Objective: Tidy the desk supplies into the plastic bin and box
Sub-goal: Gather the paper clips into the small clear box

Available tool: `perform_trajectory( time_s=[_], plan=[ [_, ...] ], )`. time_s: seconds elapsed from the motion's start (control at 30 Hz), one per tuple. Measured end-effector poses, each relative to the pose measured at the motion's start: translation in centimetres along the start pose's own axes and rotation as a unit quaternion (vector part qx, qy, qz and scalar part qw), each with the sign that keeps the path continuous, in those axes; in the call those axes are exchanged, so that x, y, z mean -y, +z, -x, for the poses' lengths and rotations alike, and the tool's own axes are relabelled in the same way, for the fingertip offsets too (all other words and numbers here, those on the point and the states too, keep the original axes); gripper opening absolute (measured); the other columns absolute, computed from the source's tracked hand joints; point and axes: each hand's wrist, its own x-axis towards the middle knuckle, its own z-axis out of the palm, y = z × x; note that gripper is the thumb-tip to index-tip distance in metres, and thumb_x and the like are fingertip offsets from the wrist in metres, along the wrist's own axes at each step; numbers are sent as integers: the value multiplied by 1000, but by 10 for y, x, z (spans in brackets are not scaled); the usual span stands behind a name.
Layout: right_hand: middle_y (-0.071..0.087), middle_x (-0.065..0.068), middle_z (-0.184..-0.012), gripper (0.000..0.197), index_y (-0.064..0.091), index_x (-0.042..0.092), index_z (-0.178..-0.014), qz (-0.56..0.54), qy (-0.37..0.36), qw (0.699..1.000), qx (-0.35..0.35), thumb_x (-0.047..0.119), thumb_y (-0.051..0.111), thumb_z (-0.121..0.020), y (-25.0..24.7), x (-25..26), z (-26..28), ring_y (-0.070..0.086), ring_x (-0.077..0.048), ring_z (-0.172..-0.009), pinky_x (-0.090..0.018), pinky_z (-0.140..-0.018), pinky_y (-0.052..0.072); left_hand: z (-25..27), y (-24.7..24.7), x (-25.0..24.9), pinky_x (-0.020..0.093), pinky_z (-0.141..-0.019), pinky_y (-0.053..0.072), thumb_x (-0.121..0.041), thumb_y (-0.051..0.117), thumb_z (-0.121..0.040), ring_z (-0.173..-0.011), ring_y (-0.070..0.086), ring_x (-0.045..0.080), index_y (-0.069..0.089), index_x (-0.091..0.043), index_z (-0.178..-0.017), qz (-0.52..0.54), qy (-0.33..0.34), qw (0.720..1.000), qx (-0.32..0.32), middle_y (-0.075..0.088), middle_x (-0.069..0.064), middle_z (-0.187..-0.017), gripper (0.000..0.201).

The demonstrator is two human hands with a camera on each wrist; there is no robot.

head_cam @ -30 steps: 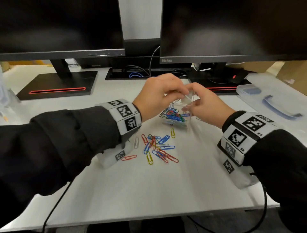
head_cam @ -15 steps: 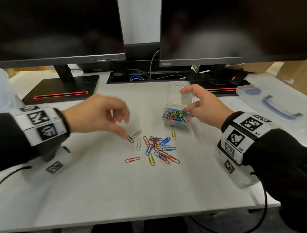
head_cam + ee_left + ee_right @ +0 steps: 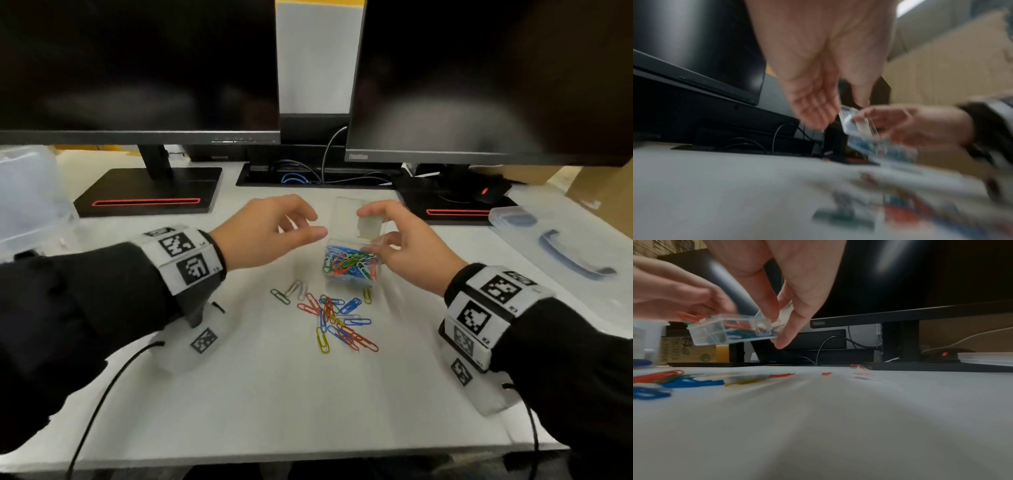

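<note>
Half a second back my left hand (image 3: 270,229) was down at the loose paper clips (image 3: 334,317) on the desk (image 3: 274,394); now it's up beside the little clear box (image 3: 349,265). Can't really tell if it's carrying a clip, fingers look loosely curled. Right hand (image 3: 407,246) has the box pinched, lifted off the desk, lid (image 3: 346,209) flipped open toward the monitors. The opening sits just right of my left fingertips, so that hand's closer for the drop.
</note>
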Motion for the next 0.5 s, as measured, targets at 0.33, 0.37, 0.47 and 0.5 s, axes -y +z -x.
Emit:
perform_trajectory(
  time_s=[0.33,0.37,0.47,0.5],
  plan=[
    [61,7,-97,14,64,24,-101,-81,-1,995,-64,23,57,-90,-28,12,-12,67,-17,-78,-27,-71,52,-22,11,-16,14,-39,46,-22,51,-95,-60,59,12,62,-1,-103,278,-194,937,85,66,14,-91,25],
    [63,8,-95,14,64,25,-100,-71,24,992,-97,27,55,-91,-40,7,-13,66,-15,-78,-29,-71,53,-22,9,-13,14,-38,45,-21,51,-95,-54,59,10,62,0,-101,310,-206,925,73,67,14,-88,24],
    [64,-1,-98,21,61,22,-110,91,147,978,-112,18,54,-91,-76,-17,-15,63,-17,-80,-26,-63,53,-22,4,-6,13,-38,43,-22,52,-94,-52,57,9,62,-6,-99,365,-221,903,57,68,8,-82,19],
    [63,-6,-100,26,59,19,-114,149,201,966,-65,14,55,-89,-83,-26,-16,61,-18,-81,-24,-60,52,-21,3,-4,12,-39,43,-23,52,-94,-53,56,9,62,-9,-100,374,-222,899,54,67,6,-82,19]
  ],
)
